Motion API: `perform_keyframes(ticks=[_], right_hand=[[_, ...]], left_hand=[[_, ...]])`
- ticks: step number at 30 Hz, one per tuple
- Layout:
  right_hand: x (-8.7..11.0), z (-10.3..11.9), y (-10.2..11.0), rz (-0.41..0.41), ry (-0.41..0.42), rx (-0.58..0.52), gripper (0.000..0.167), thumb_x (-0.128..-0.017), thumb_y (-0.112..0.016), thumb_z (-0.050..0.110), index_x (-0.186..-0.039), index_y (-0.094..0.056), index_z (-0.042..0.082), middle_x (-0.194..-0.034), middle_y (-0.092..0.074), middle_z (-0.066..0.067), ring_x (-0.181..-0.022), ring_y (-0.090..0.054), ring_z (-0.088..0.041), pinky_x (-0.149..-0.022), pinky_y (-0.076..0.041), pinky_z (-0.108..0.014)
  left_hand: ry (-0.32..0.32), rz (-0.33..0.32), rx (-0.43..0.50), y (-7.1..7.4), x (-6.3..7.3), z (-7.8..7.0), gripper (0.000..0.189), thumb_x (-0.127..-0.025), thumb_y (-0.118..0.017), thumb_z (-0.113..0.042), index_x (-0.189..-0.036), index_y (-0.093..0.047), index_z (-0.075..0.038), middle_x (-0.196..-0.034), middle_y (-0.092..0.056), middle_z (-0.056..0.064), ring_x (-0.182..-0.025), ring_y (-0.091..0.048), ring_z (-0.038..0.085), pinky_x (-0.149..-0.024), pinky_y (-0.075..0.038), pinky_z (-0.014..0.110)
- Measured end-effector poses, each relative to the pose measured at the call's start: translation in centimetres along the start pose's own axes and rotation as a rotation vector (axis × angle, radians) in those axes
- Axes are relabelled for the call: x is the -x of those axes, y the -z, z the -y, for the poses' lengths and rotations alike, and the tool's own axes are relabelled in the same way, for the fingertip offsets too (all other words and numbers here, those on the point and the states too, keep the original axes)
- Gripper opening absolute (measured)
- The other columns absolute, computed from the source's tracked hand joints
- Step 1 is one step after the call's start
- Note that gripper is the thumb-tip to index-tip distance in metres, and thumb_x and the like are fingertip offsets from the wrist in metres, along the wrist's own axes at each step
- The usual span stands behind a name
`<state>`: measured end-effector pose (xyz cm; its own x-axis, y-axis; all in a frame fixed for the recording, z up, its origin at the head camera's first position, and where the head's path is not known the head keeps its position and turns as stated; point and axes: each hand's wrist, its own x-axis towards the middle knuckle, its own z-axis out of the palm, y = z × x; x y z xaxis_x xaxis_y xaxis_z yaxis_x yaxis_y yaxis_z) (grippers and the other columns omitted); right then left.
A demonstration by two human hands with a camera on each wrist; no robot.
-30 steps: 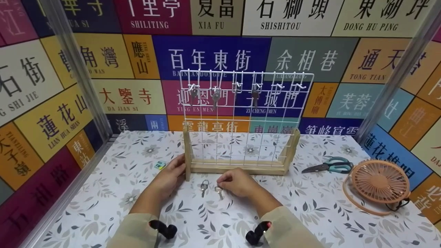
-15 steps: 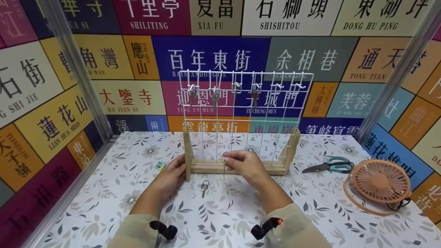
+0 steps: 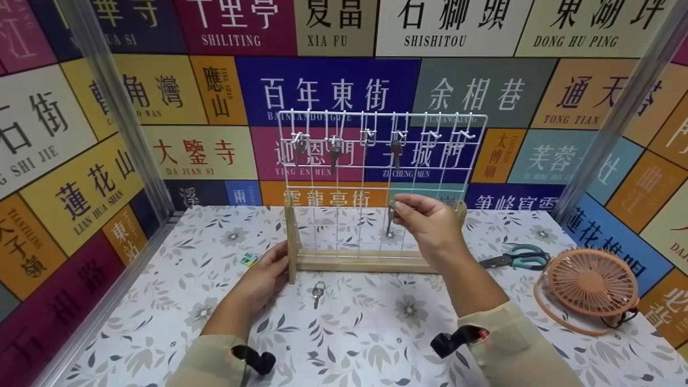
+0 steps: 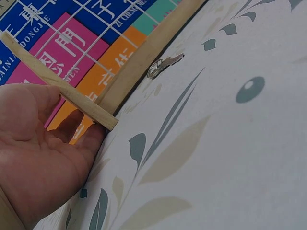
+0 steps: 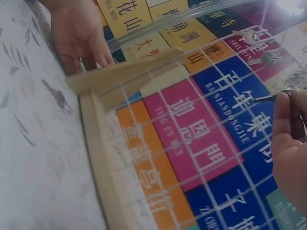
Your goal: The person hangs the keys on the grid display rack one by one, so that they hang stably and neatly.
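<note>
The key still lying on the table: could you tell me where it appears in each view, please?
Head: key at lower centre, before the rack's wooden base.
Left wrist: top centre, beside that base.
Right wrist: not clearly visible.
Shared landmark: the wooden base.

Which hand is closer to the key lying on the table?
Left. The left hand rests against the rack's wooden post just left of the key on the table; the right hand is raised, pinching another key.
</note>
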<state>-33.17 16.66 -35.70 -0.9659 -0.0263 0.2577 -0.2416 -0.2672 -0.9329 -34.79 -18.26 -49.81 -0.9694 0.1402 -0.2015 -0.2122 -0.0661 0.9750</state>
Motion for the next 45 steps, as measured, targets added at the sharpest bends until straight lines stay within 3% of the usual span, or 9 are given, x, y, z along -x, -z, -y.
perform_keyframes(ticks=[5,10,16,20,24,31,38,45], right_hand=[[-0.4,3.5,1.1,-0.029,0.053,0.000,0.015,-0.100,-0.073,0.002,-0.108,-0.081,0.011,-0.098,-0.079,-0.001,-0.090,-0.076,-0.012,-0.090,-0.066,-0.024],[-0.8,6.3,1.6,-0.064,0.096,-0.024,0.028,-0.097,-0.079,0.011,-0.123,-0.075,0.000,-0.105,-0.075,-0.004,-0.094,-0.073,-0.015,-0.091,-0.065,-0.024],[-1.7,8.6,1.5,-0.083,0.165,-0.100,0.029,-0.095,-0.081,0.009,-0.121,-0.075,-0.003,-0.101,-0.074,-0.005,-0.090,-0.074,-0.016,-0.087,-0.066,-0.023],[-2.2,9.4,1.5,-0.100,0.165,-0.141,0.029,-0.093,-0.083,0.009,-0.119,-0.077,-0.001,-0.103,-0.073,-0.007,-0.091,-0.073,-0.016,-0.088,-0.066,-0.023],[-2.7,9.6,1.6,-0.142,0.134,-0.134,0.029,-0.093,-0.083,0.011,-0.120,-0.077,0.003,-0.108,-0.071,-0.008,-0.096,-0.072,-0.018,-0.092,-0.065,-0.022],[-3.4,9.4,1.5,-0.175,0.114,-0.109,0.032,-0.094,-0.082,0.014,-0.124,-0.077,0.004,-0.115,-0.069,-0.007,-0.100,-0.071,-0.019,-0.094,-0.064,-0.022],[-3.5,8.0,1.8,-0.164,0.090,-0.111,0.040,-0.093,-0.083,0.014,-0.130,-0.072,0.001,-0.120,-0.069,-0.009,-0.105,-0.072,-0.020,-0.098,-0.064,-0.024],[-3.0,5.1,2.2,-0.150,0.029,-0.080,0.027,-0.096,-0.080,0.009,-0.121,-0.076,0.002,-0.109,-0.073,-0.006,-0.096,-0.073,-0.017,-0.094,-0.065,-0.024]], left_hand=[[0.021,-0.013,0.001,0.0,-0.1,-0.1,0.047,-0.112,-0.054,-0.031,-0.158,-0.048,-0.041,-0.170,-0.041,-0.011,-0.164,-0.033,0.020,-0.136,-0.028,0.045],[0.042,-0.024,0.008,0.0,0.0,-0.2,0.046,-0.112,-0.054,-0.030,-0.157,-0.049,-0.042,-0.170,-0.042,-0.012,-0.163,-0.034,0.019,-0.136,-0.028,0.044],[0.046,-0.024,0.028,0.0,0.0,-0.2,0.045,-0.112,-0.054,-0.029,-0.154,-0.051,-0.043,-0.169,-0.043,-0.013,-0.163,-0.035,0.019,-0.136,-0.028,0.043],[0.044,-0.022,0.029,0.0,0.1,-0.2,0.045,-0.112,-0.055,-0.029,-0.155,-0.051,-0.043,-0.169,-0.042,-0.013,-0.163,-0.034,0.019,-0.137,-0.027,0.044],[0.036,-0.021,0.035,-0.1,0.0,-0.1,0.047,-0.111,-0.055,-0.029,-0.156,-0.050,-0.043,-0.170,-0.042,-0.012,-0.163,-0.034,0.019,-0.136,-0.027,0.043],[-0.025,0.010,0.060,-0.1,-0.1,0.2,0.049,-0.114,-0.049,-0.021,-0.163,-0.044,-0.028,-0.172,-0.039,-0.002,-0.164,-0.032,0.025,-0.138,-0.024,0.043],[-0.004,-0.002,0.051,-0.1,0.0,0.0,0.049,-0.113,-0.051,-0.024,-0.161,-0.046,-0.032,-0.172,-0.040,-0.004,-0.164,-0.032,0.024,-0.137,-0.025,0.044],[0.001,-0.020,0.023,-0.3,0.0,0.0,0.050,-0.113,-0.052,-0.026,-0.161,-0.045,-0.035,-0.172,-0.040,-0.007,-0.163,-0.034,0.022,-0.137,-0.026,0.043]])
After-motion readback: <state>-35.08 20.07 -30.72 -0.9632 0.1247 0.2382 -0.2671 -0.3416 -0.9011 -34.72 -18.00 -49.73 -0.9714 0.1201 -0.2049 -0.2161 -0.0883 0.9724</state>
